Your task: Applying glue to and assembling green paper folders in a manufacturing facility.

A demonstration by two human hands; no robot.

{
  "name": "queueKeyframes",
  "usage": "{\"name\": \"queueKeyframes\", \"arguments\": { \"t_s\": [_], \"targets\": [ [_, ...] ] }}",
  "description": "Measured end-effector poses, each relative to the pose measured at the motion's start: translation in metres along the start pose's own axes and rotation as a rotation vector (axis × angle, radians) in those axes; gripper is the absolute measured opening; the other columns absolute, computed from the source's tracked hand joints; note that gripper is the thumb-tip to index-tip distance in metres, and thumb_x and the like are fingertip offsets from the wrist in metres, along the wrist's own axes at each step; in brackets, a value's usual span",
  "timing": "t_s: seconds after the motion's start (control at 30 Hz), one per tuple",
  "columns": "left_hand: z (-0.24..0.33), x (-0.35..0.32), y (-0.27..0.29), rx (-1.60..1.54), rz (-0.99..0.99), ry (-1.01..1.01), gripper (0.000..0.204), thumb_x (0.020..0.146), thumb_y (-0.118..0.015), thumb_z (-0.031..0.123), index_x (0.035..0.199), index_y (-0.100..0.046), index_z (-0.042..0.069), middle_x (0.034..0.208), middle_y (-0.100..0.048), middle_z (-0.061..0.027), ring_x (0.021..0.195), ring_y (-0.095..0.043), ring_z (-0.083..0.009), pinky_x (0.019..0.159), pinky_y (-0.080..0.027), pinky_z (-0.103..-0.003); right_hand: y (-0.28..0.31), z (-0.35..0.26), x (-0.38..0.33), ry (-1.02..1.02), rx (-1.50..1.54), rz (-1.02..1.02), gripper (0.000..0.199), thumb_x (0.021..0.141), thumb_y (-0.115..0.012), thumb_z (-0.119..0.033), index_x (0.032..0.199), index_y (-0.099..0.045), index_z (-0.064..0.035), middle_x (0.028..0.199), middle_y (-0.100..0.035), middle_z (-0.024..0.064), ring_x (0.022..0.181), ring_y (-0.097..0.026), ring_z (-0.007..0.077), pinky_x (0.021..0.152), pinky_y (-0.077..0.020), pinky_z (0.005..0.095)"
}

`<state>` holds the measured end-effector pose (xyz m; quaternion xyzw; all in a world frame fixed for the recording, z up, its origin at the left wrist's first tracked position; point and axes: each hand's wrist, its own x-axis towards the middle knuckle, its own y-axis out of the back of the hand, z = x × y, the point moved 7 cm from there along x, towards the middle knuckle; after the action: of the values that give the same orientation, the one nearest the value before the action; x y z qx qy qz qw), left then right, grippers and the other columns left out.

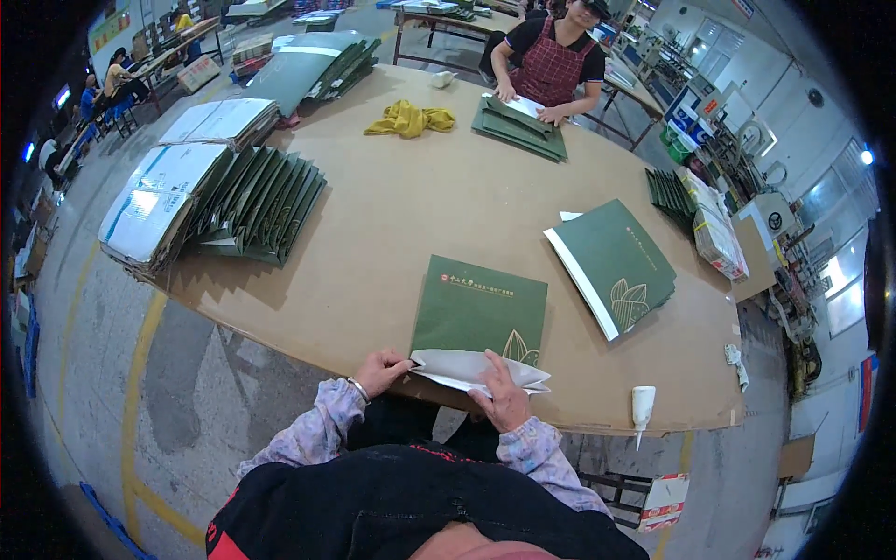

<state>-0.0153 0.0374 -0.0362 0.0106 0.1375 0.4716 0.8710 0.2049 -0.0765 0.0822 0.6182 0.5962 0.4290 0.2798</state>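
Observation:
A green paper bag (479,299) with gold print lies flat at the table's near edge, its white-lined end (450,365) toward me and partly spread. My left hand (378,373) is closed on the left corner of that end, pinching it. My right hand (505,399) lies over the right part of the white end, its fingers stretched out and thumb apart, touching the paper. To the right rests a stack of green bags (616,266) with a white edge showing. A white squeeze bottle (642,407), nozzle toward me, lies at the near right edge.
Folded green bags (266,201) lean beside a wrapped bundle (163,201) on the left. A yellow cloth (409,119) lies farther back. Across the table, a person in a checked apron (553,70) handles green bags (521,129). More bags (670,198) stand at the right edge.

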Motion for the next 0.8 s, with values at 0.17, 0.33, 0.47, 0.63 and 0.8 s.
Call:
{"name": "queueKeyframes", "arguments": {
  "t_s": [0.17,0.33,0.47,0.63,0.8],
  "targets": [
    [0.022,0.0,0.004,0.054,-0.109,0.059,0.023,0.085,-0.071,0.024,0.092,-0.073,0.001,0.073,-0.066,-0.006,0.062,-0.057,-0.0131,0.056,-0.046,-0.03,-0.014,0.006,-0.001,-0.025,0.001,-0.131,0.045,0.087,-0.065,-0.038,0.118,-0.061,-0.0057,0.154,-0.025,0.0155,0.106,-0.063,0.0298,0.079,-0.0556,0.0419],
    [0.018,0.006,0.006,0.174,-0.119,-0.033,0.024,0.083,-0.073,0.024,0.097,-0.074,0.004,0.077,-0.069,-0.0092,0.062,-0.06,-0.0164,0.057,-0.048,-0.033,-0.019,0.002,0.004,-0.046,-0.149,-0.179,0.051,0.084,-0.068,-0.039,0.123,-0.059,-0.0076,0.156,-0.018,0.0179,0.106,-0.063,0.0302,0.077,-0.0563,0.0415],
    [0.02,0.001,-0.001,0.361,-0.123,-0.136,0.022,0.081,-0.072,0.026,0.093,-0.074,0.008,0.079,-0.067,-0.0149,0.069,-0.063,-0.0272,0.065,-0.05,-0.04,-0.019,-0.005,0.001,-0.022,-0.185,-0.171,0.055,0.081,-0.07,-0.039,0.125,-0.059,-0.0088,0.157,-0.016,0.019,0.104,-0.064,0.0304,0.075,-0.0568,0.0402],
    [0.004,-0.013,-0.003,0.458,0.011,-0.074,0.021,0.074,-0.075,0.03,0.08,-0.075,0.01,0.082,-0.066,-0.0106,0.078,-0.064,-0.0304,0.068,-0.05,-0.043,-0.025,-0.012,-0.01,-0.064,-0.208,-0.246,0.059,0.077,-0.074,-0.036,0.127,-0.058,-0.0097,0.157,-0.014,0.0206,0.1,-0.065,0.0314,0.076,-0.0569,0.0403],
    [0.034,-0.003,0.003,0.665,0.144,-0.085,0.017,0.066,-0.075,0.026,0.066,-0.065,0.013,0.099,-0.055,-0.0124,0.098,-0.052,-0.0324,0.083,-0.042,-0.045,-0.03,0.004,-0.002,-0.048,-0.097,-0.217,0.066,0.071,-0.077,-0.02,0.132,-0.052,-0.0104,0.156,-0.013,0.0237,0.114,-0.057,0.0423,0.084,-0.055,0.0427]
  ]
}}
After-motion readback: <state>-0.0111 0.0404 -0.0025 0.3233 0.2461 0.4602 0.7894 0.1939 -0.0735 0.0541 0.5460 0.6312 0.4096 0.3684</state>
